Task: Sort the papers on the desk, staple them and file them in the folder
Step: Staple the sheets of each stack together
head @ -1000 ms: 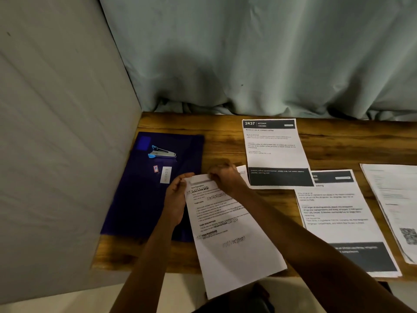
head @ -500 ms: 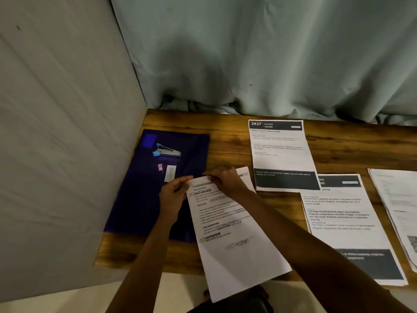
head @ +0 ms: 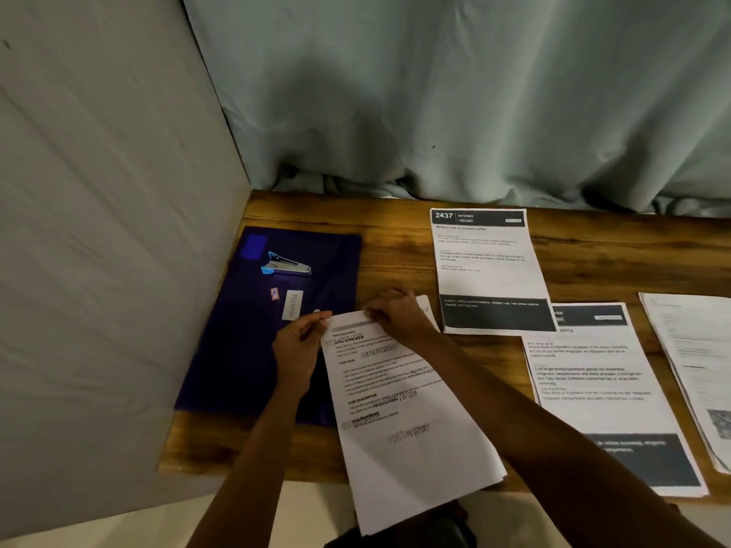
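Note:
A stack of printed papers lies tilted on the desk, its lower end hanging over the front edge. My left hand pinches its top left corner. My right hand grips the top edge a little to the right. A dark blue folder lies flat at the desk's left end, partly under the stack. On the folder rest a blue and silver stapler, a small staple box and a strip of staples.
More sheets lie on the wooden desk: one headed 2437 Kitchen, another sheet below it, and a pile at the right edge. A grey wall bounds the left; a curtain hangs behind.
Both hands stay on the top edge of the stack with only slight finger shifts. The head view has drifted a little; the papers, folder and stapler have not moved.

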`<state>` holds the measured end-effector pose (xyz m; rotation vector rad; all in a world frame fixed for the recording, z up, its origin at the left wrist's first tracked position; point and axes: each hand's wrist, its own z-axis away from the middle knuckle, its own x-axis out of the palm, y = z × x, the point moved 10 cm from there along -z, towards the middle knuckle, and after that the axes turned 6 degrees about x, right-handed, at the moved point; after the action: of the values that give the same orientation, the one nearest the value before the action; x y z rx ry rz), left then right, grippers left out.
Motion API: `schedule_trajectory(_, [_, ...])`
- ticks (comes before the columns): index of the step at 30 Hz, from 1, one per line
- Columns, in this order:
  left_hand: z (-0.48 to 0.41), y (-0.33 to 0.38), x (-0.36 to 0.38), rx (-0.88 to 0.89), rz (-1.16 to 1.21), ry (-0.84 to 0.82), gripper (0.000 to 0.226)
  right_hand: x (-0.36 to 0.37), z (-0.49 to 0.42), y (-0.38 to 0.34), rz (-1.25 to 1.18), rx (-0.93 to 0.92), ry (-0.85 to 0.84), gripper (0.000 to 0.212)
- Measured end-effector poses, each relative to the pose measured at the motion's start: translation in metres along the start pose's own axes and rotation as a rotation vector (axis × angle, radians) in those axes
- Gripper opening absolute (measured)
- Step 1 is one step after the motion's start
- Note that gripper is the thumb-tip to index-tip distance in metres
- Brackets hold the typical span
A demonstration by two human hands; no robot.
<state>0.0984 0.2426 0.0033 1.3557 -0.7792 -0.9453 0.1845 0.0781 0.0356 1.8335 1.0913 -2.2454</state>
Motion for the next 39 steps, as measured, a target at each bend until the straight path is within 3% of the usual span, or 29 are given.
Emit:
schedule_trajectory(13, [0.009,-0.017,-0.019,-0.113,0.031,0.045,0.018,-0.030,-0.005,0.076,0.172,0.147,-0.140,0.024])
schedule_trajectory(20, [0.012,-0.015,-0.022,-0.148,0.057,0.058,0.017,-0.029,-0.067,-0.015,0.035,0.057,-0.177,0.038])
schedule_trajectory(28, [0.012,-0.009,-0.028,-0.130,-0.046,0.068,0.015,0.028,-0.135,-0.064,-0.028,0.179,-0.202,0.066])
schedule_trajectory(34, [0.014,-0.005,-0.026,-0.134,-0.027,0.054,0.013,0.038,-0.142,-0.067,-0.049,0.127,-0.071,0.031])
schedule_trajectory(39, [0.016,-0.004,-0.026,-0.143,0.007,0.044,0.014,0.014,-0.128,-0.051,-0.536,0.200,0.004,0.017])
